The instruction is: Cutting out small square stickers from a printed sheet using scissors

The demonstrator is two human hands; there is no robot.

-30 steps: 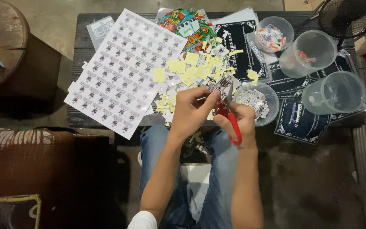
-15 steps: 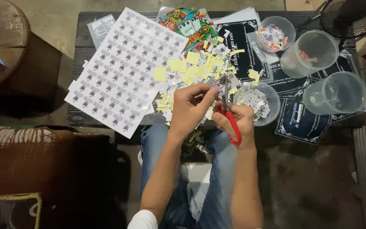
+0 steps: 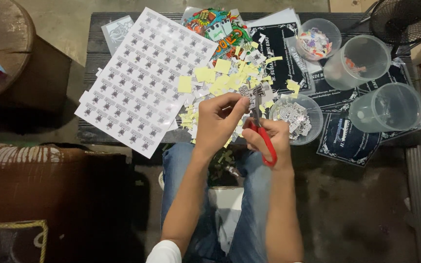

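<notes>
Right hand [image 3: 269, 139] wrapped around red-handled scissors [image 3: 263, 134], fingers through the loops — blades mostly hidden behind the paper, so open or shut impossible to tell. Left hand [image 3: 218, 119] just beside, grip pinched on a small printed paper piece [image 3: 252, 93] at the blades; its design too small to read. Beyond the grip, yellow paper scraps [image 3: 218, 80] strewn over the tabletop [image 3: 93, 53]. Left of them, a large sheet of printed labels [image 3: 142, 78]. Right of the scissors, a clear tub of cut pieces [image 3: 296, 119] — contents blurred.
</notes>
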